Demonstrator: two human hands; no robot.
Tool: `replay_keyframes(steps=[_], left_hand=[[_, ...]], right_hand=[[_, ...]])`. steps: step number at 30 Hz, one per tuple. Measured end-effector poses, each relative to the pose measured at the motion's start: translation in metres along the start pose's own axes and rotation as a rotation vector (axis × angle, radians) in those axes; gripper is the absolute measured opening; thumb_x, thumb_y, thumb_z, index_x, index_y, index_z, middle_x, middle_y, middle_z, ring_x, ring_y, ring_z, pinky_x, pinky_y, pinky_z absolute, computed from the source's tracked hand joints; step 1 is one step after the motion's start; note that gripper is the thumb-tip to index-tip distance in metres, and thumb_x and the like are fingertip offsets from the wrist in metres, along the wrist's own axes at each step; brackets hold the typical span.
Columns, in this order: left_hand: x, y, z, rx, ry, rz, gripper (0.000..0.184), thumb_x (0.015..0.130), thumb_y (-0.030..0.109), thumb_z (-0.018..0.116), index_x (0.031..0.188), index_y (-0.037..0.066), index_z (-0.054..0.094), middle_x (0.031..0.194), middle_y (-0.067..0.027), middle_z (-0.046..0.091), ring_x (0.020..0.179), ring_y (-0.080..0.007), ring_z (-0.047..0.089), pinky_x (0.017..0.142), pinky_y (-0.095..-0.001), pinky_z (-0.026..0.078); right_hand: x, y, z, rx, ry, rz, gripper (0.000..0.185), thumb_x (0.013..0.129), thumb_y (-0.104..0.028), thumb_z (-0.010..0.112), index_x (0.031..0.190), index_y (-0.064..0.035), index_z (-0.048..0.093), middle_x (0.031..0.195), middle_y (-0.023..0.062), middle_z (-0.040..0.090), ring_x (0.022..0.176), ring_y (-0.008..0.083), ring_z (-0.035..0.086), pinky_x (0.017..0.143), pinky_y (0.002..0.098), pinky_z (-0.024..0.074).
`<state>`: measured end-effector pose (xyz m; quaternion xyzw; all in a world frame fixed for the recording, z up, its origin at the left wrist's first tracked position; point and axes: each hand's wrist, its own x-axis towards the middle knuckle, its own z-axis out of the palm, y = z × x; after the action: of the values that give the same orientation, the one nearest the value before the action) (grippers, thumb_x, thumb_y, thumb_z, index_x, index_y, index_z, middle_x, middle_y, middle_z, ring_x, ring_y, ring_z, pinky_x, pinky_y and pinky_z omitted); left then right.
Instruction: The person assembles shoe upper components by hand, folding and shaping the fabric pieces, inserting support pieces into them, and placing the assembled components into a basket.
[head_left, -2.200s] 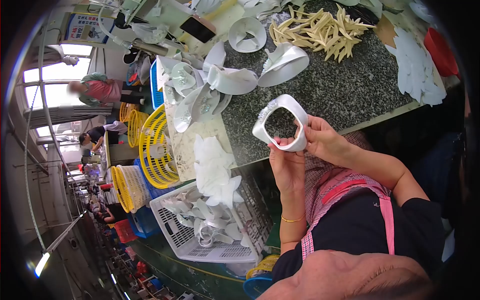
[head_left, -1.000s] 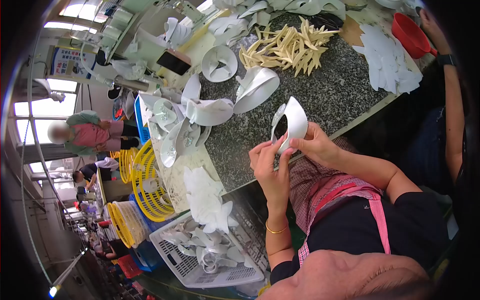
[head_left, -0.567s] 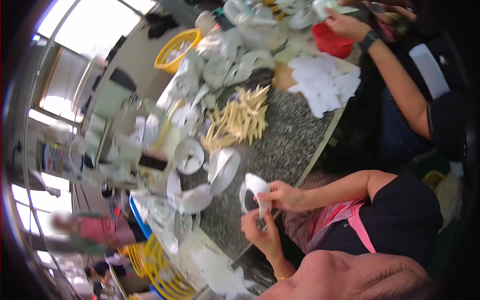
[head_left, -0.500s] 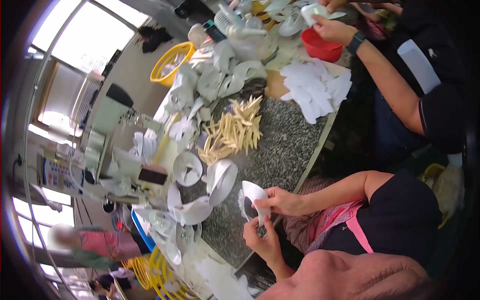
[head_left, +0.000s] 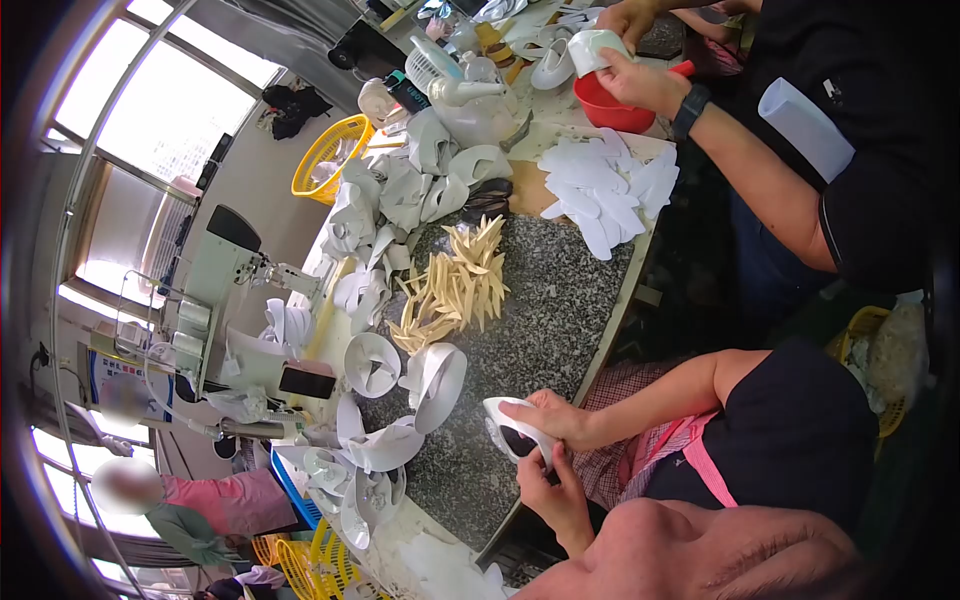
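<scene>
White ring-shaped piece: above the near edge of the grey speckled stone tabletop
Long axis: slants upper left to lower right, beaded side facing left
Right hand: pinches the upper rim, thumb on top
Left hand: below, fingers curled, pinching the lower end
</scene>
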<state>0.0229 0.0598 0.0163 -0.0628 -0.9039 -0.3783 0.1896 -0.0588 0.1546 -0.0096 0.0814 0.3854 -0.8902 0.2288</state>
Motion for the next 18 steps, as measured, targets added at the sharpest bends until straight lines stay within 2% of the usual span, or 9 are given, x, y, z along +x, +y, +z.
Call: replay_keyframes(steps=[2, 4, 5, 7, 8, 9, 11, 12, 18], left_hand=[[0.002, -0.001, -0.003, -0.061, 0.011, -0.018, 0.016, 0.088, 0.013, 0.074, 0.093, 0.001, 0.065, 0.081, -0.0151, 0.067, 0.071, -0.0281, 0.066, 0.068, -0.0362, 0.051], [0.006, -0.006, -0.008, 0.103, 0.007, 0.040, 0.015, 0.090, 0.011, 0.072, 0.096, 0.000, 0.065, 0.086, -0.0148, 0.069, 0.076, -0.0222, 0.066, 0.072, -0.0348, 0.052], [0.006, -0.008, -0.012, 0.102, 0.010, 0.040, 0.015, 0.090, 0.011, 0.072, 0.096, 0.000, 0.065, 0.086, -0.0148, 0.069, 0.076, -0.0222, 0.066, 0.072, -0.0348, 0.052], [0.008, -0.012, -0.020, -0.085, -0.010, -0.141, 0.017, 0.091, 0.013, 0.072, 0.097, -0.001, 0.064, 0.089, -0.0117, 0.069, 0.080, -0.0164, 0.064, 0.076, -0.0328, 0.051], [0.011, -0.012, -0.023, -0.235, 0.027, -0.167, 0.016, 0.092, 0.011, 0.070, 0.094, -0.003, 0.063, 0.084, -0.0121, 0.067, 0.077, -0.0188, 0.064, 0.070, -0.0309, 0.049], [0.012, -0.012, -0.026, -0.236, 0.026, -0.169, 0.016, 0.092, 0.011, 0.070, 0.094, -0.003, 0.063, 0.084, -0.0121, 0.067, 0.077, -0.0188, 0.064, 0.070, -0.0309, 0.049], [0.014, -0.014, -0.030, -0.580, 0.105, -0.324, 0.019, 0.095, 0.014, 0.068, 0.095, -0.004, 0.062, 0.086, -0.0090, 0.067, 0.080, -0.0143, 0.063, 0.072, -0.0273, 0.050], [0.014, -0.015, -0.034, -0.633, 0.079, -0.343, 0.019, 0.094, 0.013, 0.070, 0.097, -0.004, 0.062, 0.090, -0.0072, 0.067, 0.083, -0.0120, 0.062, 0.076, -0.0248, 0.049], [0.018, -0.019, -0.031, -0.587, 0.038, -0.312, 0.019, 0.084, 0.001, 0.078, 0.097, -0.004, 0.064, 0.090, -0.0075, 0.068, 0.085, -0.0123, 0.062, 0.079, -0.0259, 0.049]], right_hand=[[0.003, -0.008, 0.006, 0.052, 0.012, 0.011, 0.041, 0.097, -0.045, 0.063, 0.088, -0.0046, 0.068, 0.081, 0.0012, 0.068, 0.064, 0.0062, 0.060, 0.054, 0.0222, 0.0486], [0.005, -0.017, 0.006, 0.137, -0.064, 0.014, 0.045, 0.097, -0.050, 0.062, 0.094, -0.0045, 0.067, 0.085, 0.0018, 0.067, 0.070, 0.0072, 0.062, 0.059, 0.0248, 0.0507], [0.004, -0.016, 0.006, 0.135, -0.066, 0.014, 0.045, 0.097, -0.050, 0.062, 0.094, -0.0045, 0.067, 0.085, 0.0018, 0.067, 0.070, 0.0072, 0.062, 0.059, 0.0248, 0.0507], [0.000, -0.016, 0.007, -0.074, -0.303, 0.023, 0.042, 0.097, -0.045, 0.063, 0.104, -0.0037, 0.065, 0.091, 0.0013, 0.066, 0.075, 0.0081, 0.062, 0.063, 0.0257, 0.0521], [-0.006, -0.016, 0.005, -0.074, -0.402, 0.051, 0.042, 0.096, -0.038, 0.067, 0.116, -0.0012, 0.062, 0.103, 0.0030, 0.067, 0.087, 0.0092, 0.063, 0.075, 0.0271, 0.0531], [-0.009, -0.018, 0.005, -0.073, -0.400, 0.053, 0.042, 0.096, -0.038, 0.067, 0.116, -0.0012, 0.062, 0.103, 0.0030, 0.067, 0.087, 0.0092, 0.063, 0.075, 0.0271, 0.0531], [-0.010, -0.023, 0.004, -0.168, -0.533, -0.075, 0.044, 0.094, -0.032, 0.072, 0.122, 0.0008, 0.062, 0.112, 0.0050, 0.068, 0.098, 0.0107, 0.062, 0.086, 0.0295, 0.0512], [-0.009, -0.024, 0.004, -0.167, -0.520, -0.059, 0.044, 0.091, -0.024, 0.076, 0.125, 0.0000, 0.063, 0.114, 0.0044, 0.069, 0.102, 0.0099, 0.063, 0.093, 0.0287, 0.0497], [-0.012, -0.017, 0.004, -0.203, -0.394, -0.185, 0.037, 0.094, -0.028, 0.072, 0.118, 0.0000, 0.067, 0.110, 0.0046, 0.070, 0.104, 0.0120, 0.063, 0.093, 0.0303, 0.0502]])
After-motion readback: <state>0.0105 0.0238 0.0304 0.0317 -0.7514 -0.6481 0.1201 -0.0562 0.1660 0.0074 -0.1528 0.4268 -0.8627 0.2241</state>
